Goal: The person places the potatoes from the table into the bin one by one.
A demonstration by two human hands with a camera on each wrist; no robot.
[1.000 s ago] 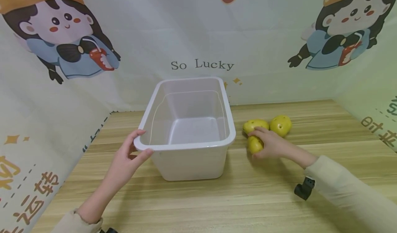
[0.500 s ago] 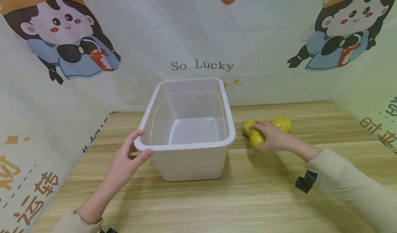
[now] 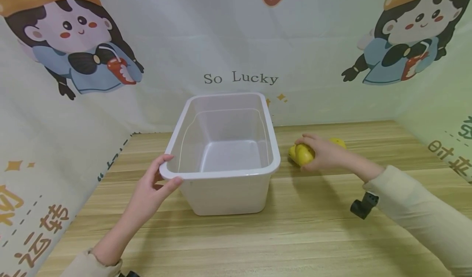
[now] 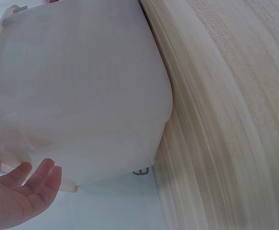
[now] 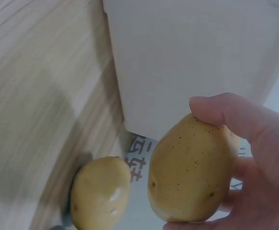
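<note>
My right hand (image 3: 324,154) grips a yellow potato (image 5: 192,172) between thumb and fingers, raised above the wooden table in the right wrist view. Just behind it in the head view shows part of a second potato (image 3: 291,152). A third potato (image 3: 338,142) peeks out past the back of the hand, mostly hidden. To the left stands a deep white plastic bin (image 3: 228,195) with nothing inside. My left hand (image 3: 147,191) holds the bin's rim at the near left corner, thumb on the front side and fingers over the left edge.
The wooden table (image 3: 228,244) runs up to a printed cloth backdrop (image 3: 313,64) behind and at both sides. Close to the right of the bin lie the potatoes. A small black camera (image 3: 364,206) hangs at the right wrist.
The right hand has picked up the nearest potato and moved slightly up and away, now covering more of the other two potatoes. The left hand and the bin have stayed put.
</note>
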